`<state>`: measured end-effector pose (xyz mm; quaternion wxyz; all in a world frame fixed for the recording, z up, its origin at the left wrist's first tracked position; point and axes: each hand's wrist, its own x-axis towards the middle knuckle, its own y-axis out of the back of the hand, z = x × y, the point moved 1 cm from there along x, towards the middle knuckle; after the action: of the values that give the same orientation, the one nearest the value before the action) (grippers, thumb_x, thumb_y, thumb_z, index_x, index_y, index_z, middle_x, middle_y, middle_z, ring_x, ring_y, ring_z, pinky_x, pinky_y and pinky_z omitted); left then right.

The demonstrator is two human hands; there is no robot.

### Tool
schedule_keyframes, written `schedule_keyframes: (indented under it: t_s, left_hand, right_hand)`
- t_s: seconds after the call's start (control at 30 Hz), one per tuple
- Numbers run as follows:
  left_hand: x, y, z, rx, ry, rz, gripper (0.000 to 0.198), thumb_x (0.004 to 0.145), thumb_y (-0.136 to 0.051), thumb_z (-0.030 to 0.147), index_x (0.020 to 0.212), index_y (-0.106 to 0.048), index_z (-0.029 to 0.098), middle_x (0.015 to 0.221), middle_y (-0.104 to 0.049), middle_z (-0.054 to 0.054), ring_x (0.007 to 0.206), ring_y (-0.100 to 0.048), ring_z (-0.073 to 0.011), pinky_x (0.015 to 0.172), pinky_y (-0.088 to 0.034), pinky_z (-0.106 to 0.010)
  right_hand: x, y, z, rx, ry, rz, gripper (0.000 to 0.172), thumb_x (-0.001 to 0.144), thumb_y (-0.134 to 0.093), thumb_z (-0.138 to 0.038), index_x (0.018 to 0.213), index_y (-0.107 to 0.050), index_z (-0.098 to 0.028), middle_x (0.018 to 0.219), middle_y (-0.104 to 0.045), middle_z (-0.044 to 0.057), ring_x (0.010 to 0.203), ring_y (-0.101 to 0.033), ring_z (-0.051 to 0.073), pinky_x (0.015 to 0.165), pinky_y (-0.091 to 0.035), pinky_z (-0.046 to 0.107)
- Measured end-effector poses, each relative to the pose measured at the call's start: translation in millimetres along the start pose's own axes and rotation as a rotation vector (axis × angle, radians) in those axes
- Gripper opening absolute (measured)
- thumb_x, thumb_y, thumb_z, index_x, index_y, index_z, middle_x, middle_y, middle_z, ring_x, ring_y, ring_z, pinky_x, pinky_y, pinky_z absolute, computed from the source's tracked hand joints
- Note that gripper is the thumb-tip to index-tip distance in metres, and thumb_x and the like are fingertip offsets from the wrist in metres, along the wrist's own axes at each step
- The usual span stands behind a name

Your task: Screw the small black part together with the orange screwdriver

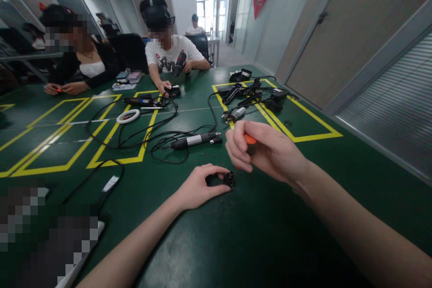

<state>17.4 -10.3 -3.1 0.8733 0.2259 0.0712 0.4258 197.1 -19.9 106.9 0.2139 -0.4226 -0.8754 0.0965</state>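
On the green table (189, 252), my left hand (197, 186) pinches a small black part with a round upright tube (230, 179) between thumb and fingers. Above it and to the right, my right hand (266, 153) is closed around the orange handle of a screwdriver (250, 139). A thin shaft points down from that hand toward the black part; whether its tip touches cannot be made out. Beyond my hands lies a silver and black cylindrical tool (195, 141) with its cable coiled beside it.
Yellow tape (317, 136) marks rectangles on the table. Black tools and cables (249, 94) lie at the back right, near a silver cylinder (238, 114). A white ring (128, 116) lies left. Across the table, a person (175, 54) holds a power drill (180, 64); another person (91, 63) sits left.
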Motion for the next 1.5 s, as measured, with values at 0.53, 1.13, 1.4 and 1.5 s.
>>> schedule_keyframes:
  t_s: [0.53,1.13,1.4,1.5]
  left_hand:
    - [-0.2,-1.2,-4.4,0.002,-0.023,-0.026,0.028,0.089,-0.077,0.03,0.114,-0.076,0.019,0.109,-0.076,-0.006,0.105,-0.066,-0.0232,0.101,-0.048,-0.035]
    - [-6.5,8.2,-5.5,0.033,-0.049,-0.029,0.035,0.088,-0.075,0.031,0.119,-0.072,0.017,0.111,-0.073,-0.008,0.109,-0.066,-0.023,0.105,-0.049,-0.036]
    - [-5.4,13.3,-4.1,-0.078,0.018,-0.025,0.033,0.083,-0.07,0.027,0.114,-0.077,0.017,0.11,-0.079,-0.008,0.107,-0.07,-0.0254,0.104,-0.051,-0.038]
    - [-3.8,16.0,-5.0,-0.24,0.023,-0.031,0.037,0.08,-0.061,0.021,0.113,-0.078,0.016,0.111,-0.08,-0.007,0.107,-0.071,-0.0256,0.102,-0.052,-0.038]
  right_hand:
    - [0.0,-6.4,5.7,-0.02,0.025,0.07,0.038,0.098,-0.064,-0.047,0.076,-0.06,-0.017,0.063,-0.052,-0.002,0.054,-0.046,0.012,0.052,-0.036,0.025]
    - [-0.6,-16.6,11.4,0.048,0.021,0.054,0.046,0.1,-0.056,-0.055,0.071,-0.053,-0.019,0.054,-0.035,-0.008,0.046,-0.027,0.009,0.046,-0.023,0.024]
    - [-0.7,-17.3,15.4,0.003,0.11,0.1,0.029,0.097,-0.061,-0.044,0.081,-0.052,-0.021,0.063,-0.052,-0.005,0.046,-0.037,0.009,0.045,-0.028,0.023]
    - [1.3,-17.0,15.8,-0.031,0.092,0.091,0.045,0.099,-0.057,-0.051,0.069,-0.058,-0.017,0.061,-0.05,-0.002,0.048,-0.042,0.01,0.047,-0.032,0.025]
